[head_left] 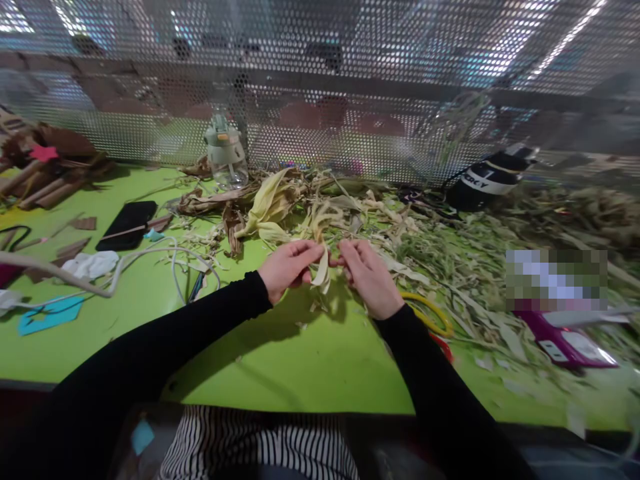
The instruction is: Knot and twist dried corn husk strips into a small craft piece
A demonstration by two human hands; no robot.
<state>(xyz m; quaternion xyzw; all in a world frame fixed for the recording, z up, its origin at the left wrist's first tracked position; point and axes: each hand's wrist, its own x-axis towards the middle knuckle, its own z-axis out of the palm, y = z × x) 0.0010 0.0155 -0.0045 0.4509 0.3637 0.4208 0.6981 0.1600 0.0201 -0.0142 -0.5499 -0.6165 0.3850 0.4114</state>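
Just above the green table, my left hand [291,268] pinches a small piece made of pale dried corn husk strips [323,275]. Frayed strands stick up from its top, and a loose strip hangs below my fingers. Close by on the right, my right hand [370,280] has thumb and fingertips pressed together at the piece's side; what lies between them is too small to make out. Behind my left hand rests a larger yellowish husk [269,203]. Scissors with a yellow handle [433,313] lie partly under my right wrist.
Husk scraps [460,267] spread over the right and back. A magenta tool [565,340] lies at right. A clear-bodied bottle [227,157] and a black bottle [490,181] are near the perforated metal screen [310,80]. Left are a phone [127,223] and a white cable [150,250].
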